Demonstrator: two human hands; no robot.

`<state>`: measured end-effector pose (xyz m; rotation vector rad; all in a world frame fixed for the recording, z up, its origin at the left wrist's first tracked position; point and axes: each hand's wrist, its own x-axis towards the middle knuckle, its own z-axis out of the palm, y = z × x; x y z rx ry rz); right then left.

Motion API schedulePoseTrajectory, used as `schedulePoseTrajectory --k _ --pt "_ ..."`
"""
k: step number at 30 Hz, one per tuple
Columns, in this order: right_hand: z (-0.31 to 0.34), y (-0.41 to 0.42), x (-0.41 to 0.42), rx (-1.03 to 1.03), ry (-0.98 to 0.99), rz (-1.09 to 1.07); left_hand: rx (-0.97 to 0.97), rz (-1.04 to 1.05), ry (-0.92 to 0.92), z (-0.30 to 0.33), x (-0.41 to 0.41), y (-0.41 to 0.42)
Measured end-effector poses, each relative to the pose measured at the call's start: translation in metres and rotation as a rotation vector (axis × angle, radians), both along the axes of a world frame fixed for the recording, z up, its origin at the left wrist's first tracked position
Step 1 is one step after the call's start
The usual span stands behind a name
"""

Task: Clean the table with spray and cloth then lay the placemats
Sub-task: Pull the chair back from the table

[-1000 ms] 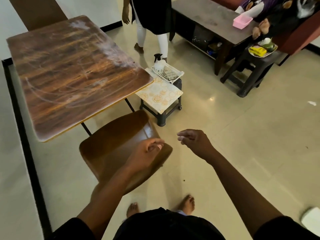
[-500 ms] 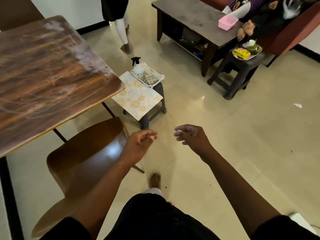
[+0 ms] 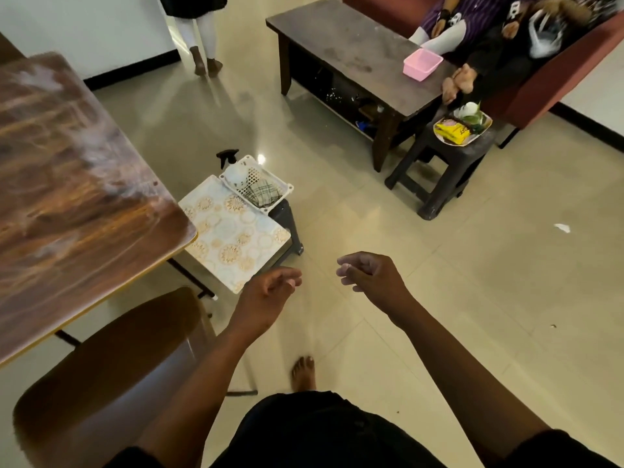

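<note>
A smeared wooden table [image 3: 67,197] fills the left side. To its right a small dark stool [image 3: 287,217] carries patterned placemats [image 3: 233,234] and a white basket [image 3: 270,179]. In the basket stand a spray bottle [image 3: 231,165] with a black trigger and a checked cloth [image 3: 261,194]. My left hand [image 3: 266,295] hovers just below the placemats' near edge, fingers loosely curled and holding nothing. My right hand [image 3: 371,276] hangs over bare floor to the right, also loosely curled with nothing in it.
A brown chair [image 3: 111,369] stands at the table's near corner, under my left arm. A dark low table [image 3: 354,55] with a pink tub [image 3: 422,64] and a second stool [image 3: 445,170] with a plate stand at the back right. A person [image 3: 199,32] walks at the back.
The view has moved forward and right toward the stool, so the stool and basket look nearer. Both hands stay in front of me, holding nothing. The person at the back walked farther away.
</note>
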<state>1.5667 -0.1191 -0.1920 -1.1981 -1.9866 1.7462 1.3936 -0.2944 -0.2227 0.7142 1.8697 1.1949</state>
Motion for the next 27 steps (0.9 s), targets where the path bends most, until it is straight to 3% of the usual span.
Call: schedulePoseTrajectory --k 13,22,27 --pt "-0.017 0.161 -0.091 -0.051 0.003 0.059 0.016 0.064 0.029 0.001 -0.080 0.154" --pt "-0.015 0.320 -0.160 -0.107 -0.004 0.264 -0.013 0.330 0.001 0.001 -0.111 0.286" --pt "-0.020 0.393 -0.208 -0.081 -0.027 0.395 0.016 0.487 -0.112 0.000 -0.131 0.357"
